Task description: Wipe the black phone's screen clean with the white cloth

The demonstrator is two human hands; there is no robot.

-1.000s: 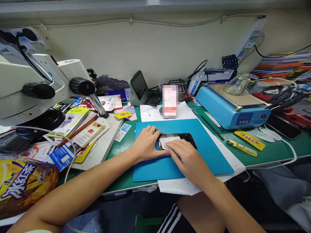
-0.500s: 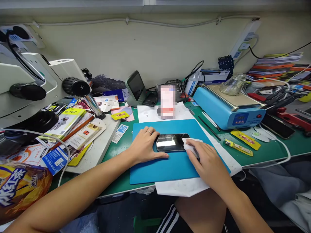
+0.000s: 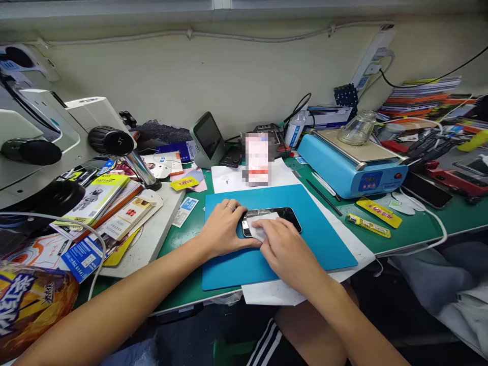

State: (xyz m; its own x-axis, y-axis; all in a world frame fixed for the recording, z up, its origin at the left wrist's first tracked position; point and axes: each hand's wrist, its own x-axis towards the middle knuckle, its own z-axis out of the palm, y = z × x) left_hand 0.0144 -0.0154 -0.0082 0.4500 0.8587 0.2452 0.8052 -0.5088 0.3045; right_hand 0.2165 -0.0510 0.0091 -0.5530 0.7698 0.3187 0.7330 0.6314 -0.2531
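A black-screened smartphone (image 3: 293,217) lies flat on a blue mat (image 3: 320,249). My left hand (image 3: 224,227) grips its left end, fingers at the far corner and thumb stretched along the near side. In my right hand (image 3: 286,250) is a folded white wipe (image 3: 257,232), pressed by the fingertips onto the left half of the screen. That hand and the wipe cover part of the phone. The tip of my left thumb lies close by my right fingers.
Beyond the mat stands a blurred-out phone (image 3: 258,160). A blue heating plate machine (image 3: 351,168) with a glass jar (image 3: 358,127) is at right. Black and white tools lie beside it. At left are a microscope (image 3: 110,140) and piled packets. White paper (image 3: 263,295) sticks out under the mat.
My right hand has slid the wipe leftward across the screen, from the phone's right end to its left half. My left hand keeps its grip. The whole view has shifted slightly.
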